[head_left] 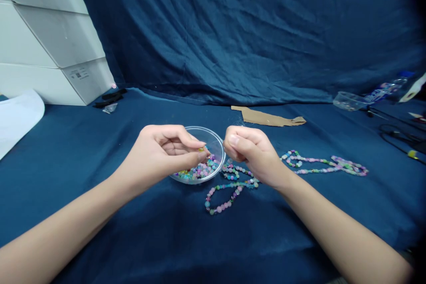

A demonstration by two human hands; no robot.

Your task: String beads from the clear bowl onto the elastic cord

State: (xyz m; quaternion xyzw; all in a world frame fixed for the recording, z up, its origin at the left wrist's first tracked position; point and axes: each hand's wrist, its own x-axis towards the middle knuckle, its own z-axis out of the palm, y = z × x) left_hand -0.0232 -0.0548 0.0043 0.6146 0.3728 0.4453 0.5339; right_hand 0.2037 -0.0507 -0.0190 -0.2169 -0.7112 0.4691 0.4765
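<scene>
Between the thumb and forefinger of my left hand [166, 148] is a small yellow bead [201, 149]. My right hand [251, 151] is closed with its thumb pressed on the forefinger, and whatever it grips is too fine or hidden to make out. Behind and below both hands stands a clear round bowl [222, 166] holding many loose pastel beads [203, 170], partly covered by my left hand. A beaded strand [223, 207] lies looped below my right hand. Another stretch of strung beads [348, 166] runs to the right, past my right wrist.
A torn piece of cardboard [266, 117] lies behind the hands. At the back right are a clear plastic container [349, 101], a bottle [388, 88] and black cables [396, 131]. White boxes [43, 40] stack up at the left, near a small clear bag [110, 108] and white paper [18, 117].
</scene>
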